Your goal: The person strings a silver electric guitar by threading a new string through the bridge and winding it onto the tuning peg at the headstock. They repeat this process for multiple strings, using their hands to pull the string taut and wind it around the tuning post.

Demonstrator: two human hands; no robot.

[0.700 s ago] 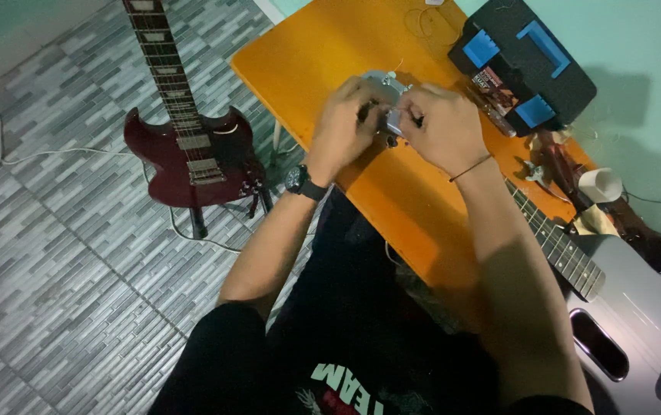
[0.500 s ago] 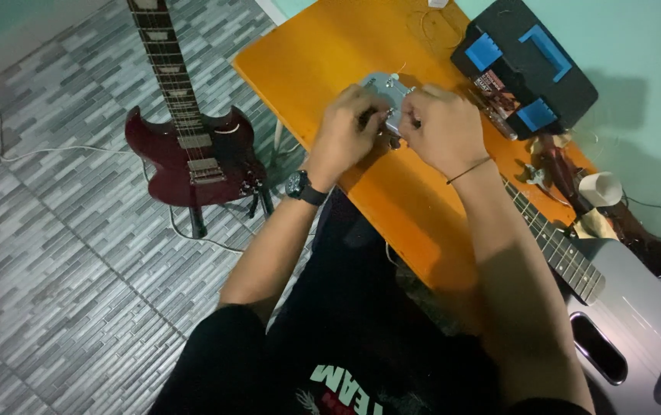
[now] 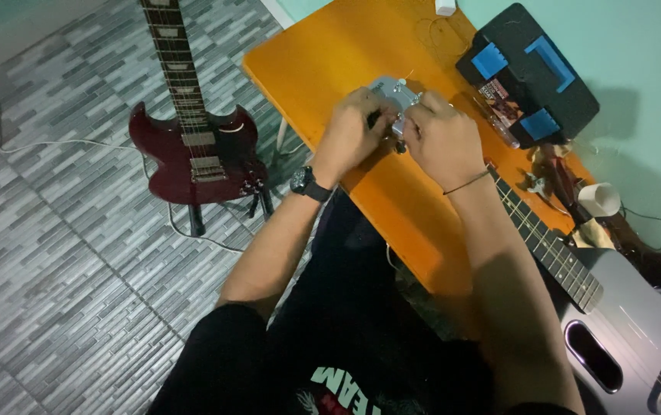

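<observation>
My 2 hands pinch a small grey metal box [image 3: 392,96] on the desk [image 3: 323,54], left hand [image 3: 349,134] and right hand [image 3: 438,142] closed around it. A slip could send it off the near edge.

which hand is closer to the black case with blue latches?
Right. The right hand is on the small grey device, on the side facing the black case but apart from it. The left hand holds the device's far side.
</observation>
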